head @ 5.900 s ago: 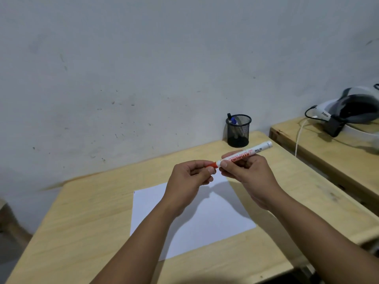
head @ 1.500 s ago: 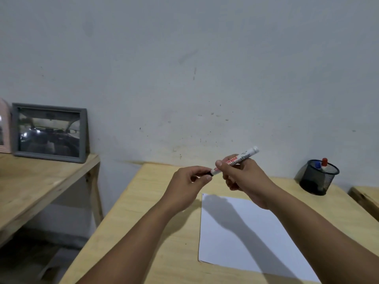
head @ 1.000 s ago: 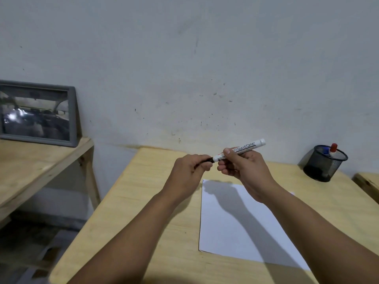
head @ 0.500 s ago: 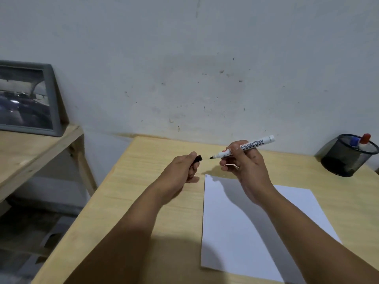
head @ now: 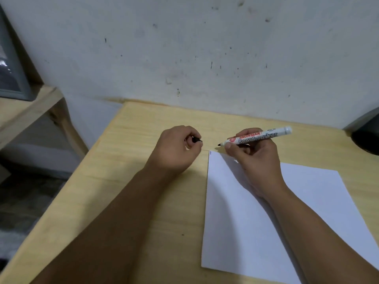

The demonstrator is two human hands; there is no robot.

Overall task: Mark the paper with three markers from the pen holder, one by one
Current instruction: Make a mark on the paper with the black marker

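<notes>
While the right hand (head: pixel 254 160) grips the uncapped marker (head: pixel 256 137) above the paper (head: pixel 287 212), its tip points toward nine o'clock. At nine o'clock from that tip, the left hand (head: pixel 176 150) is clenched around the black cap (head: pixel 197 139) over the wooden table (head: pixel 133 191).

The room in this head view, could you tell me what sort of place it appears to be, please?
Probably a plain study or work room: a bare wooden desk against a scuffed white wall, a paper sheet laid out, and a second wooden table alongside.

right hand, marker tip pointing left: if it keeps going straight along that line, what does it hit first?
Probably the left hand, which holds the black cap directly in line with the tip of the marker in the right hand. Depth is unclear; angled downward, it would meet the table first.
</notes>
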